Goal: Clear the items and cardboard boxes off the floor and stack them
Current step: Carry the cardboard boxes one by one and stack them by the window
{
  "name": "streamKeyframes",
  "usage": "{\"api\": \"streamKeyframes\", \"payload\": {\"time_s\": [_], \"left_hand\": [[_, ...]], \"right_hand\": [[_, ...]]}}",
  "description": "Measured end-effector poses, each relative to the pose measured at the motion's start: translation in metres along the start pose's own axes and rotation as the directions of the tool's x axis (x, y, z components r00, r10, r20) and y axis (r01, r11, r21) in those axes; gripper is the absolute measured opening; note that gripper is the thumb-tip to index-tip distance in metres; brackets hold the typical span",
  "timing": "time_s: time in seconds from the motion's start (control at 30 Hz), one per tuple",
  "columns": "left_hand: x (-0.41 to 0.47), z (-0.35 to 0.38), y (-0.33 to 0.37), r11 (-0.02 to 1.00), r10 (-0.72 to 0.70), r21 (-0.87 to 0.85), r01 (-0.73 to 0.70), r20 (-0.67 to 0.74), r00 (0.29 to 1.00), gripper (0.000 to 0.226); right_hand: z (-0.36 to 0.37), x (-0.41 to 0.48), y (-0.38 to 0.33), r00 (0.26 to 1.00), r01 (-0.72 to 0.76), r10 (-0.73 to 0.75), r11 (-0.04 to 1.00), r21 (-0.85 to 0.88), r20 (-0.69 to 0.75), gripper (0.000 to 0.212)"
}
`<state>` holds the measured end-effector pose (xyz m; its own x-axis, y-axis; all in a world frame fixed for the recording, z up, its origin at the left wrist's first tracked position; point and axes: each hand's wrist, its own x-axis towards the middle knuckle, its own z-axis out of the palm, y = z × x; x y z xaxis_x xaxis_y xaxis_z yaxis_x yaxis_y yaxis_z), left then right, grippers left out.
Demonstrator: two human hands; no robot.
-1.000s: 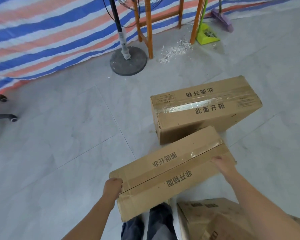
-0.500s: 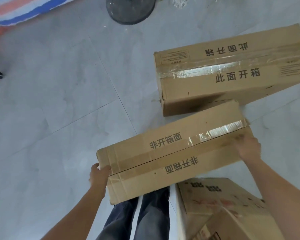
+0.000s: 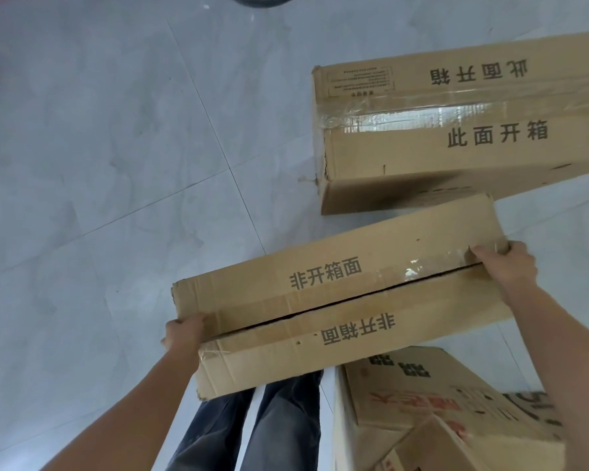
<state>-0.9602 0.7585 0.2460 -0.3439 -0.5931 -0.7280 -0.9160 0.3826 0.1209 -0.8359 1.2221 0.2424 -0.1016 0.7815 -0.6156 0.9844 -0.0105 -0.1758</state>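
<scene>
While left grip (image 3: 184,334) and right grip (image 3: 505,266) clutch its ends, the carton (image 3: 371,246) looks closed, contents hidden.

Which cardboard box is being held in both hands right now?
The middle box, gripped at its ends by the left hand and right hand. Nobody touches the far box or red-printed box.

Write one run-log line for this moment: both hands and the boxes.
left hand: grips held box left end | right hand: grips right end | taped box: on floor beyond | printed box: beside legs
</scene>
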Motion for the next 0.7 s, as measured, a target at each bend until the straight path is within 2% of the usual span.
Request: {"api": "streamKeyframes", "payload": {"time_s": [0.07,0.17,0.2,0.27,0.33,0.4,0.47,0.53,0.6,0.63,0.7], "left_hand": [[0.004,-0.007,0.001,0.998,-0.012,-0.06,0.011,-0.013,1.0,0.045],[0.006,-0.026,0.004,0.994,0.001,-0.11,-0.004,-0.028,1.0,0.015],[0.005,-0.034,0.005,0.994,0.002,-0.113,-0.005,-0.019,1.0,0.012],[0.004,-0.051,0.007,0.993,0.014,-0.119,-0.011,0.025,1.0,0.026],[0.0,-0.068,0.008,0.991,0.023,-0.129,-0.015,0.06,0.998,0.03],[-0.009,-0.081,0.007,0.989,0.014,-0.145,0.002,0.106,0.994,0.024],[-0.021,-0.088,0.004,0.987,0.007,-0.157,0.016,0.143,0.99,0.024],[-0.027,-0.092,-0.003,0.984,0.0,-0.174,0.028,0.163,0.987,0.029],[-0.025,-0.094,-0.006,0.978,-0.008,-0.205,0.043,0.169,0.986,0.029],[-0.019,-0.095,-0.01,0.973,-0.015,-0.226,0.051,0.158,0.987,0.029],[-0.014,-0.098,-0.017,0.973,-0.037,-0.221,0.071,0.157,0.987,0.028]], "right_hand": [[0.001,-0.007,0.004,1.0,-0.023,0.023,0.997,0.076,0.003,0.07],[-0.001,-0.023,0.003,1.0,-0.001,0.002,0.974,0.228,-0.004,0.06],[-0.002,-0.031,0.002,1.0,0.013,-0.008,0.964,0.267,-0.018,0.053],[-0.006,-0.051,-0.001,0.997,0.06,-0.045,0.952,0.3,-0.058,0.032],[-0.01,-0.075,-0.012,0.99,0.123,-0.094,0.945,0.302,-0.11,0.014],[-0.008,-0.104,-0.031,0.985,0.171,-0.158,0.954,0.245,-0.072,0.018],[0.0,-0.137,-0.046,0.977,0.21,-0.212,0.974,0.084,0.021,0.029],[0.01,-0.161,-0.046,0.951,0.303,-0.299,0.952,-0.039,0.076,0.028],[0.022,-0.175,-0.036,0.854,0.52,-0.504,0.826,-0.218,0.127,0.016],[0.029,-0.181,-0.03,0.77,0.632,-0.616,0.705,-0.32,0.165,0.012],[0.045,-0.189,-0.015,0.545,0.809,-0.798,0.419,-0.413,0.257,0.008]]}}
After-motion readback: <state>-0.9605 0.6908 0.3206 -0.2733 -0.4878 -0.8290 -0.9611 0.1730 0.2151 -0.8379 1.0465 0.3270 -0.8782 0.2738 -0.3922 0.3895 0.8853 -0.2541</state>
